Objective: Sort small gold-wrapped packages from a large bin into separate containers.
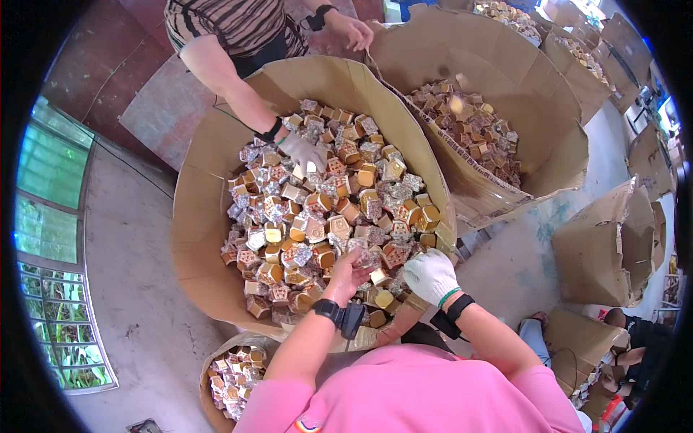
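A big round cardboard bin [193, 238] in front of me is heaped with small gold-and-white blocks [315, 229], many in clear crinkly wrap. My left hand [346, 280] is bare and reaches over the near side of the heap. Its thumb and fingers are apart, beside a wrapped block [369, 258]. To its right, my right hand [431, 278] wears a white glove and is closed, fingers curled down; what they hold, if anything, is hidden. A pale yellow-topped block [379, 277] shows between my hands.
Across the bin, a co-worker's gloved hand [303, 153] touches the heap; their other hand [350, 30] is near the rim. Another large bin [548, 94] of blocks adjoins at right. A smaller container [209, 393] sits lower left, and a cardboard box [588, 249] stands right.
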Available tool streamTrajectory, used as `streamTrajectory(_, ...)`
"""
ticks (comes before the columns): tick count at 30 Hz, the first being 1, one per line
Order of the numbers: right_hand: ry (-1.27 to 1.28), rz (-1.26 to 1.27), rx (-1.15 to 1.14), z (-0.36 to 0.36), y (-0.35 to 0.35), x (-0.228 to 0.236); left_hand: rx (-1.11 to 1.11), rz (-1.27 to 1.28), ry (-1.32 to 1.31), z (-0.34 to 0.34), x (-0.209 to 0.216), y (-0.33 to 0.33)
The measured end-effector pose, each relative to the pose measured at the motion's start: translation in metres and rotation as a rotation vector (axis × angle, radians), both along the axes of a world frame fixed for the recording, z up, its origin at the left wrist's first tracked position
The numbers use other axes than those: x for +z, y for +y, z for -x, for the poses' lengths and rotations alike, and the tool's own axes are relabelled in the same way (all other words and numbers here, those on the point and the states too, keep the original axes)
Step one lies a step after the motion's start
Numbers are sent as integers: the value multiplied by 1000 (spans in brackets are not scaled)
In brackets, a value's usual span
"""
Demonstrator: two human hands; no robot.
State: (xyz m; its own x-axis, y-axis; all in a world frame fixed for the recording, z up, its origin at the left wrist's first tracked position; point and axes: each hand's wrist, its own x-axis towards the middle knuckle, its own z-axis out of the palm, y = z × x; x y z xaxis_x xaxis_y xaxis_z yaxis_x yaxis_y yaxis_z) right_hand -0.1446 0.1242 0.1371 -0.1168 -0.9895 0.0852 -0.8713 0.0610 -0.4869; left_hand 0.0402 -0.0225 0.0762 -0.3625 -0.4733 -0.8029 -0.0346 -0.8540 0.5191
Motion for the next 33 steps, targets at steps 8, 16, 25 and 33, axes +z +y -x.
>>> streamTrajectory(8,-349,-220,-168,-65,-27,29,207,33,130,3,26,40)
streamTrajectory(16,-278,-95,-119,-82,-15,21,183,275,60,-12,71,65)
streamTrajectory(25,-779,-46,40,-75,-6,29,73,314,38,-50,67,10)
streamTrajectory(33,-1467,-654,-226,-83,-11,46,56,409,19,-48,60,22)
